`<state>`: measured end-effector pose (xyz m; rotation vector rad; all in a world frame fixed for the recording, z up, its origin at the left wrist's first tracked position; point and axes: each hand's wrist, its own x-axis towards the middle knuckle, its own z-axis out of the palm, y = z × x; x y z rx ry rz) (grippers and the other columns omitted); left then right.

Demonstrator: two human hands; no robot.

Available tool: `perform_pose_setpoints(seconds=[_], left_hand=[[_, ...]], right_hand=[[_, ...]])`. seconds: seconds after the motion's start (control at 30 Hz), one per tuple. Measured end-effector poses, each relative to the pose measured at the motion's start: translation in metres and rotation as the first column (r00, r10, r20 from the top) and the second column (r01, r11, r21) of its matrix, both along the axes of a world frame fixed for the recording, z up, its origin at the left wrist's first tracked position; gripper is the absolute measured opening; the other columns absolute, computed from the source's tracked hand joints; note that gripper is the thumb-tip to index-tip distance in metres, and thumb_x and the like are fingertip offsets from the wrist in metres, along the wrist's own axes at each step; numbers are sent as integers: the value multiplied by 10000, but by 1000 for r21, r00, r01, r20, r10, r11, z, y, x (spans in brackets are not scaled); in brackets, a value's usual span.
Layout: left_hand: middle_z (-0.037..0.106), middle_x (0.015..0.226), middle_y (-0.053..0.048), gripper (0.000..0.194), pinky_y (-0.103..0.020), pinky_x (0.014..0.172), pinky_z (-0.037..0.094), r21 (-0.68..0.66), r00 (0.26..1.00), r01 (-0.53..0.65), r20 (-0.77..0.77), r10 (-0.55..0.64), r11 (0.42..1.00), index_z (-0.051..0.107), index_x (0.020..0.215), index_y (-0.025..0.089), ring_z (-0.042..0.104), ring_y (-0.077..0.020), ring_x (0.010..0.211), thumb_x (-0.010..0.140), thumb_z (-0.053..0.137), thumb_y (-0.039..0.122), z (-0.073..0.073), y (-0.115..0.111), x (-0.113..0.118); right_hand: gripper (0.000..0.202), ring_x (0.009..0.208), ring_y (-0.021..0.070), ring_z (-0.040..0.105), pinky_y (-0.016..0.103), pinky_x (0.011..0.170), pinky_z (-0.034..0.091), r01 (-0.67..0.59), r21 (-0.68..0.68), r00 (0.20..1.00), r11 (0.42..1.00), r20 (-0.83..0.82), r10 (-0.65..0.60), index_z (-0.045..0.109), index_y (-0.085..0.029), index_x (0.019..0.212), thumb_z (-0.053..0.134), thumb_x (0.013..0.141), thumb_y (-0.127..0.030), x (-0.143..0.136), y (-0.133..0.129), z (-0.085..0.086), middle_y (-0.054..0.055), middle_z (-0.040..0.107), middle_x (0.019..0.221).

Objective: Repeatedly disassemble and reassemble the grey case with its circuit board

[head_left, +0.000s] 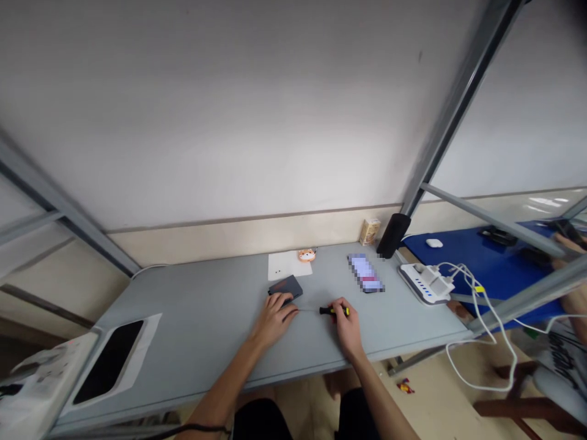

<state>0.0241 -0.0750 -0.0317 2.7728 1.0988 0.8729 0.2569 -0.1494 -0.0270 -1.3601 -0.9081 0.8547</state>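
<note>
A dark, flat rectangular box (pixel 291 286) lies on the grey table (pixel 206 318). My left hand (pixel 274 316) grips its near left side, with the fingers curled over the edge and hiding part of it. My right hand (pixel 345 325) is closed around a screwdriver (pixel 326 310) with a black and yellow handle. Its thin shaft points left, toward the box's near side and my left fingertips. I cannot make out whether the tip touches anything. Behind the box is a white sheet of paper (pixel 282 264), with a few tiny dark pieces on it, perhaps screws.
An orange animal-face case (pixel 307 255) sits on the paper. To the right are a phone (pixel 365 272), a small carton (pixel 369 231), a black cylinder (pixel 393 235) and a power strip (pixel 424 284) with white cables. A dark-screened tablet (pixel 110 360) lies left. Another person sits far right.
</note>
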Motion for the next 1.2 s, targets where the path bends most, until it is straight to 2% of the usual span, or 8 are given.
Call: perform_pose_setpoints(seconds=[0.13,0.27,0.4,0.53,0.63,0.87,1.0,1.2], left_hand=[[687,1157,-59,215,-428,951,484,-11,994,-43,100,44,999,759,1036,289,578,-244,1095,1026,551,339,0,3,-3],[672,1136,-64,212,-430,982,476,-51,933,-245,258,249,968,763,1034,285,578,-245,1065,1015,563,352,7,30,-10],[688,1090,-70,157,-430,1001,457,-189,893,-389,162,420,901,783,1009,274,580,-261,1064,969,636,310,17,80,-18],[709,1064,-69,129,-424,994,448,-244,905,-388,84,417,889,800,972,259,583,-267,1056,933,686,306,19,122,-23],[712,1076,-71,133,-428,991,439,-265,911,-383,49,409,885,804,978,255,577,-273,1072,927,689,297,18,139,-24],[703,1125,-62,124,-457,1003,416,-279,933,-342,12,360,897,810,955,273,569,-286,1108,922,697,312,17,146,-23],[693,1155,-55,129,-470,1015,415,-282,942,-323,0,337,903,810,962,291,575,-281,1110,924,694,331,14,145,-29],[707,1151,-63,224,-472,1039,447,-240,934,-304,116,338,922,790,1031,273,611,-258,1097,980,578,325,10,133,-42]], right_hand=[[318,633,176,482,293,619,368,36,-7,999,999,-24,-36,656,-216,770,551,919,-477,2,-1,-1,-8,531,629],[314,631,173,485,293,611,368,41,-40,999,998,-29,-42,660,-215,795,547,929,-476,3,-1,-3,-6,543,644],[328,612,166,477,292,593,360,62,-57,997,996,-40,-64,663,-210,801,557,927,-494,3,-2,-4,-3,561,647],[351,617,162,469,284,589,355,71,-68,995,995,-66,-76,656,-201,820,563,927,-522,4,-3,-4,-7,549,646],[350,633,152,474,272,597,364,64,-83,993,994,-90,-71,646,-199,823,566,927,-524,4,-3,-4,1,591,706],[352,643,150,484,268,606,372,64,-98,994,993,-76,-72,649,-200,820,559,936,-520,4,-2,-3,-1,594,713],[361,631,149,469,266,606,361,59,-101,996,993,-59,-65,654,-199,828,551,944,-524,3,-3,-2,-17,543,655],[355,630,143,461,260,603,354,66,-94,994,993,-75,-73,648,-200,822,555,944,-519,3,-3,-4,-20,536,665]])
